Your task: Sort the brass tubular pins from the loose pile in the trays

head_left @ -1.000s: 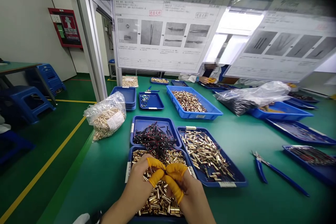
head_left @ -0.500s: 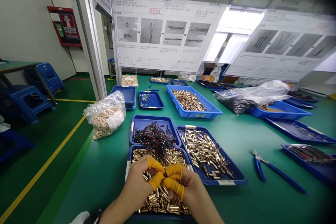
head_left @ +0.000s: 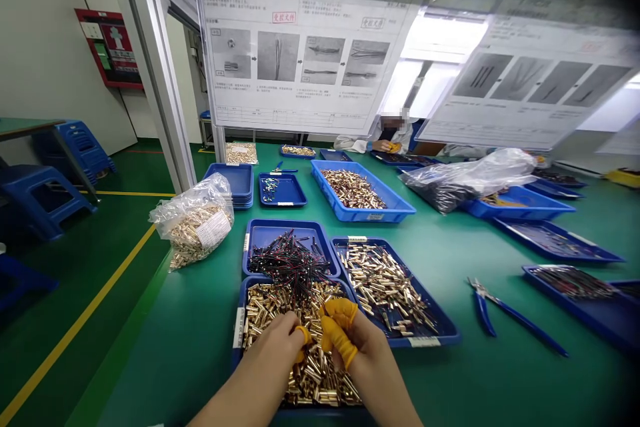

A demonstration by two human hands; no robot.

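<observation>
My left hand [head_left: 283, 350], with yellow finger covers, reaches down over the near blue tray [head_left: 237, 340] of gold metal sleeves [head_left: 320, 370]; its fingertips are hidden, so what it holds cannot be made out. Just right of it, my right hand [head_left: 353, 337] is closed, yellow-covered thumb and finger pinched on something small and mostly hidden. Behind them, black and red wired parts [head_left: 290, 259] lie heaped in another blue tray [head_left: 255, 230], their ends hanging over the sleeves. The tray to the right [head_left: 447, 340] holds gold sleeves with wires [head_left: 387, 283].
Blue-handled pliers [head_left: 520, 317] lie at the right. A bag of gold parts [head_left: 195, 227] stands left. Farther back are a large blue bin [head_left: 407, 213], stacked trays [head_left: 233, 180] and a plastic bag [head_left: 465, 177]. Instruction sheets [head_left: 300, 107] hang above. A person [head_left: 393, 137] sits across the table.
My hands have moved apart from fingertips touching. The left has turned down toward the sleeves, while the right stays pinched. The whole view has shifted slightly.
</observation>
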